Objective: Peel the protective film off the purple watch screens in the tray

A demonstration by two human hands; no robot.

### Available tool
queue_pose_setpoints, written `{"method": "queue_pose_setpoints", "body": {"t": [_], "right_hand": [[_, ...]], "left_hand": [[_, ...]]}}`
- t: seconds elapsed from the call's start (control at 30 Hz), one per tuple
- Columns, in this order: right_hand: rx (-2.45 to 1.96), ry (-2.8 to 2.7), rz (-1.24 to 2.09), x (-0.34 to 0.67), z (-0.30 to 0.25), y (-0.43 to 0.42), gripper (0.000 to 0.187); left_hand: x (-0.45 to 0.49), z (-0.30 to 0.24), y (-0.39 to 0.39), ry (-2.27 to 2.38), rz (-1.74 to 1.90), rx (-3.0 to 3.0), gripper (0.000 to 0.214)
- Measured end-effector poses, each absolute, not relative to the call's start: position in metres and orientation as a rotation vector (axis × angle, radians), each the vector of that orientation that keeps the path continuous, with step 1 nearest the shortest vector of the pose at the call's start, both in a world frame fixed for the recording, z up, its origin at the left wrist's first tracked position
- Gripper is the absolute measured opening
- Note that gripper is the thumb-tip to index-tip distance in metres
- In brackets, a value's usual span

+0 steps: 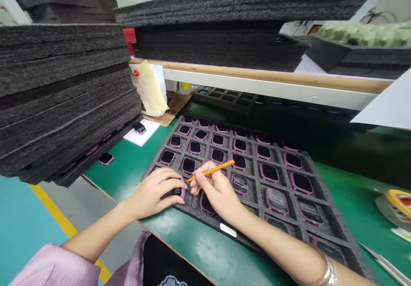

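Left hand [157, 193] covers a good chunk of one watch [183, 186], and the text [177, 191] on it is way too tiny to read. The tape roll [398, 207] gets chopped by the right edge, same with that metal tool [388, 265]. Foam stack [64, 80] runs past the left edge.

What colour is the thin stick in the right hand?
Orange; the thin stick in the right hand shows best in the head view.

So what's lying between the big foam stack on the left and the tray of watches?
The head view shows green tabletop left of the tray, with a white pad carrying one watch, and a second watch nearer the tabletop's edge.
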State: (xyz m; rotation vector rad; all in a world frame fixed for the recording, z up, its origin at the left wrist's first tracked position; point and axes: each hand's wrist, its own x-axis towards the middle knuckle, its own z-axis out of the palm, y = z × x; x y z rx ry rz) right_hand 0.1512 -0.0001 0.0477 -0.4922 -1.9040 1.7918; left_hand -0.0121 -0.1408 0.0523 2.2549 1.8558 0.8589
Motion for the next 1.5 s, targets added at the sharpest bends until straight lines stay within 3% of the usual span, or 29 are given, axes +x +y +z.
{"method": "queue_pose_setpoints", "body": {"t": [0.17, 1.03, 1.27, 1.5], "right_hand": [[-0.484, -1.952, 1.809, 0.154, 0.044, -0.001, 0.041], [-0.524, -2.062, 1.702, 0.15, 0.047, -0.002, 0.025], [-0.53, -1.972, 1.686, 0.148, 0.048, 0.0, 0.022], [-0.488, -2.035, 1.588, 0.149, 0.064, -0.002, 0.012]], "left_hand": [[-0.01, 0.05, -0.142, 1.969, 0.929, 2.032, 0.045], [-0.015, 0.059, -0.142, 2.089, 0.801, 2.062, 0.049], [-0.038, 0.068, -0.145, 2.149, 0.46, 2.261, 0.033], [-0.062, 0.073, -0.161, 2.078, 0.523, 2.189, 0.023]]}}
